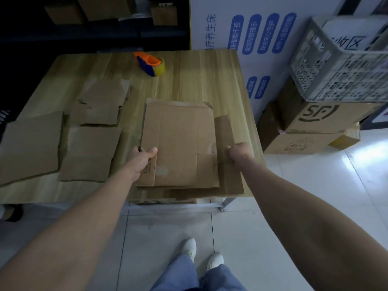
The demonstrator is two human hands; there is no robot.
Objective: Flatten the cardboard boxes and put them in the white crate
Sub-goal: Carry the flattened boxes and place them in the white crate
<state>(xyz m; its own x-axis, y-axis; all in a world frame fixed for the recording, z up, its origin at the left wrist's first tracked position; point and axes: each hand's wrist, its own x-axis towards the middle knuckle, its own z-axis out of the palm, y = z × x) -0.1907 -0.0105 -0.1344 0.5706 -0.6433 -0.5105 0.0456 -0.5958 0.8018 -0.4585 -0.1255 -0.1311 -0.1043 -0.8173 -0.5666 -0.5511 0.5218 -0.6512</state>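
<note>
While both arms reach forward, the left hand [143,156] grips the left edge of a stack of flattened cardboard boxes [180,141], with the thumb on top and the fingers curled under it. The right hand [238,153] holds the right edge of the same stack, closed around it. The stack is over the near right part of the wooden table [199,80]; I cannot tell if it rests on the wood or is a little lifted. More flat cardboard pieces [92,133] lie on the left side of the table, well apart from the hands. A tape dispenser [151,64] stands near the far edge. The white crate [336,68] sits to the right of the table, on top of a brown carton [327,120].
</note>
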